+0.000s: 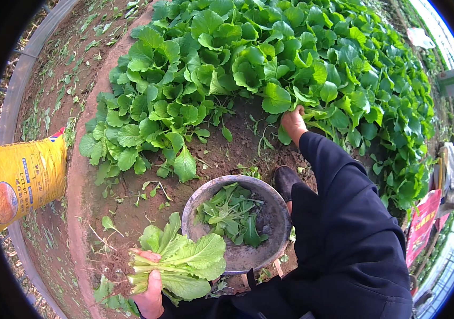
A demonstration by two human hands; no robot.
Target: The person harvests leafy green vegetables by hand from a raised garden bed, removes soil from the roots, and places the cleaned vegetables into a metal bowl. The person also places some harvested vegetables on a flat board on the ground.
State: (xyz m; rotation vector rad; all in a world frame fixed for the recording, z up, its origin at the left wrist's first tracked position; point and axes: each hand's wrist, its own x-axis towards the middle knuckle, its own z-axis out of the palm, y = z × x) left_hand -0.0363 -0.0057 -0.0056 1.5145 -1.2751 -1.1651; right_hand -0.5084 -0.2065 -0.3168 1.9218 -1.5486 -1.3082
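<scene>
My left hand (pixel 151 293), at the lower left, is closed around a bunch of uprooted leafy greens (pixel 187 259); their soil-covered roots (pixel 117 265) point left. At the near edge of the growing greens (pixel 246 63), my right hand (pixel 294 123) grips the base of a plant (pixel 314 113), its fingertips partly covered by leaves. Between the hands, a round, dirt-stained basin (pixel 237 259) holds loose green leaves (pixel 231 215).
A yellow printed sack (pixel 31 171) stands at the left by a soil ridge (pixel 77 191). A dark shoe (pixel 286 181) is right of the basin. A pink-red sack (pixel 422 227) and a carton (pixel 452 81) lie at the right edge. Small plants dot the soil.
</scene>
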